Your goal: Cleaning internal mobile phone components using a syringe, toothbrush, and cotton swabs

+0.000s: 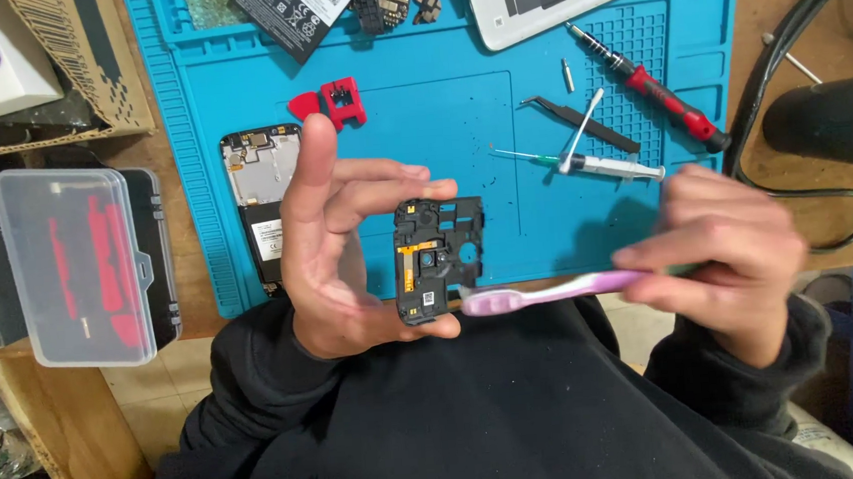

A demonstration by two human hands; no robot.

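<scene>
Two hands are working above one blue mat (458,117) on the table; the left hand (337,246) is pinching one black phone frame (438,259) between thumb and fingertips; the right hand (732,248) is gripping one purple toothbrush (550,291), its head touching the frame's lower edge; one syringe (606,165), one red screwdriver (661,93), one pair of tweezers (578,122) and one opened phone (261,196) are lying on the mat.

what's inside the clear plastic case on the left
Through the lid of the clear plastic case red pieces show, set in a dark tray. Glare and blur hide what they are.
</scene>
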